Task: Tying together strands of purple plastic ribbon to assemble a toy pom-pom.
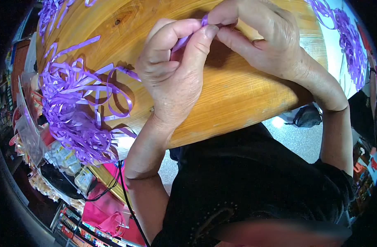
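Observation:
A purple satin ribbon (181, 43) runs through the curled fingers of my left hand (172, 66), whose thumb and forefinger pinch it. My right hand (266, 37) meets it at the fingertips, thumb and forefinger closed on the ribbon's small loop or end at the top. Both hands are raised over the wooden table (229, 99). Just left of my left hand lies a big tangled heap of purple ribbons (73, 107), with loose loops and ends reaching toward my wrist. Whether the pinched ribbon joins that heap is hidden behind my hand.
More purple ribbons hang at the far right (351, 45) and lie at the table's upper left (50, 14). A black cable (124, 185) drops beside my left forearm. Pink bags (104, 212) and plastic-wrapped goods (63, 158) stand at the lower left. A black bag (308, 116) sits below the table.

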The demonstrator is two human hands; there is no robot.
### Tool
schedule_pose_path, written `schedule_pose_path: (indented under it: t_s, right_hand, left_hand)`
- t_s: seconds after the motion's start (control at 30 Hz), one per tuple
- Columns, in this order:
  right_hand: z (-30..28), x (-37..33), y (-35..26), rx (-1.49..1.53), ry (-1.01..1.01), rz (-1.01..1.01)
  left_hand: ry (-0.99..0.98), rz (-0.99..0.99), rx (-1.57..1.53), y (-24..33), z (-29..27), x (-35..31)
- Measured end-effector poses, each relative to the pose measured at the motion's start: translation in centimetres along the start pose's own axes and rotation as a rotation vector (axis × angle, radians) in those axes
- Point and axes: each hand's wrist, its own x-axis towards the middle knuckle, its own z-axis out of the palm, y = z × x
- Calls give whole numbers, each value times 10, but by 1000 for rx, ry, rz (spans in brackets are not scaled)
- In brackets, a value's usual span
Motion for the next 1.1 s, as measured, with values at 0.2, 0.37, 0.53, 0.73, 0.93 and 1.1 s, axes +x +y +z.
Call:
schedule_pose_path:
  t_s: [0.2,0.37,0.53,0.73,0.93,1.1]
  right_hand:
    - [-8,6,7,442,-217,308]
    - [-10,4,7,617,-220,311]
    - [-9,0,10,109,-111,-59]
    - [-14,5,7,-154,-66,-329]
    - [-13,8,19,-103,-68,-416]
    - [-3,14,38,-140,216,-790]
  left_hand:
    - [-2,-126,-90,3,-2,-1]
    - [-66,-273,-205,7,-5,0]
    - [-63,-403,-374,13,-5,1]
    - [-85,-355,-281,8,-8,-1]
    - [-163,-535,-125,13,-11,8]
    - [-256,-532,-111,19,-12,7]
